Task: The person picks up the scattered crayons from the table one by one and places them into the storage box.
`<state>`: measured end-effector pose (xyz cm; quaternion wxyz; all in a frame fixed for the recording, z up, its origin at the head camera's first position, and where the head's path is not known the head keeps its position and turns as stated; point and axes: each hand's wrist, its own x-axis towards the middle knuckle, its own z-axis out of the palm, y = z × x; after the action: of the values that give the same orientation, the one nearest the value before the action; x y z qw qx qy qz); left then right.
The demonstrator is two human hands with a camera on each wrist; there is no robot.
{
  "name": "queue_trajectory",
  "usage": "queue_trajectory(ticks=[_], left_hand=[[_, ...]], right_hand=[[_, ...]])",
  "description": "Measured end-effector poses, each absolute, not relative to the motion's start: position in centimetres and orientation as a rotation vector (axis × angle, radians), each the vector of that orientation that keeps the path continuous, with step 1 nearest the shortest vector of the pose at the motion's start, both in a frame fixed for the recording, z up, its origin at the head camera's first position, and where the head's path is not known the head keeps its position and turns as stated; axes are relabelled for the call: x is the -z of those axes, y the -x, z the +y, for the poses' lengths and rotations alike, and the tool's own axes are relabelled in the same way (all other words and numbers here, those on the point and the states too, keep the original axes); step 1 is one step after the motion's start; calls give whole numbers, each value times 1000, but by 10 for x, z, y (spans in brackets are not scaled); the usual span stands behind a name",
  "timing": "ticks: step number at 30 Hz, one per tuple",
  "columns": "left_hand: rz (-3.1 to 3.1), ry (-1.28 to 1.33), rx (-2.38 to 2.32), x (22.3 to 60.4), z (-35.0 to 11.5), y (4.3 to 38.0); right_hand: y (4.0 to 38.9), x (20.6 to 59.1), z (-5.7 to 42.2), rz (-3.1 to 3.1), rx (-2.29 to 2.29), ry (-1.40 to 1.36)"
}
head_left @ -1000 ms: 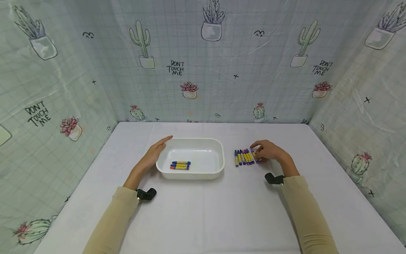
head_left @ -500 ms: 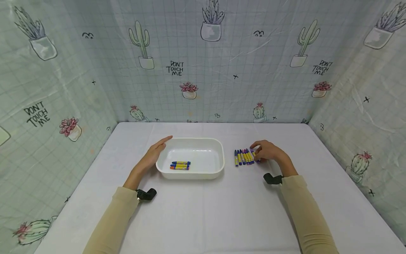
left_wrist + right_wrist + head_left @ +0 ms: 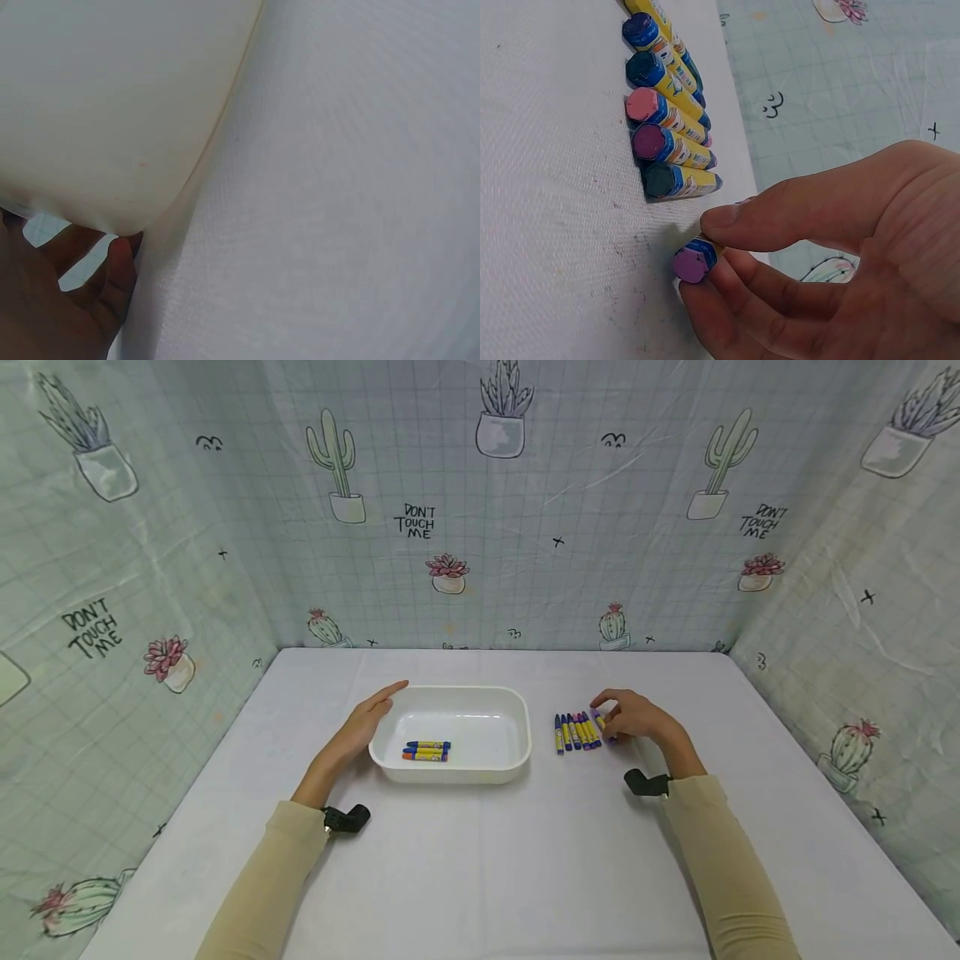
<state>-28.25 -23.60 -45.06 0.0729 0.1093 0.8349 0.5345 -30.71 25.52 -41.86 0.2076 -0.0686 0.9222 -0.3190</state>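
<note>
A white rectangular tray (image 3: 480,774) sits left of centre on the table, with several yellow-wrapped crayons (image 3: 426,757) lying in its left part. My left hand (image 3: 365,720) rests against the tray's left end, index finger stretched along the far corner; its fingertips touch the tray wall in the left wrist view. To the tray's right, my right hand (image 3: 633,717) pinches a purple crayon (image 3: 693,262) between thumb and fingers, low at the table surface. Beside it lies a row of several crayons (image 3: 577,732), their coloured ends showing close up in the right wrist view.
A white cloth covers the table (image 3: 480,868). A printed curtain (image 3: 480,602) with cactus drawings stands along the back and both sides. Each wrist carries a small black camera, one on the left (image 3: 347,819) and one on the right (image 3: 647,782).
</note>
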Motion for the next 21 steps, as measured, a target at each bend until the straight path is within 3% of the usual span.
queue_trajectory(ticks=[21], left_hand=[[2509,-320,-1604,448,-236,279]], right_hand=[[299,407,243,2612,921,174]])
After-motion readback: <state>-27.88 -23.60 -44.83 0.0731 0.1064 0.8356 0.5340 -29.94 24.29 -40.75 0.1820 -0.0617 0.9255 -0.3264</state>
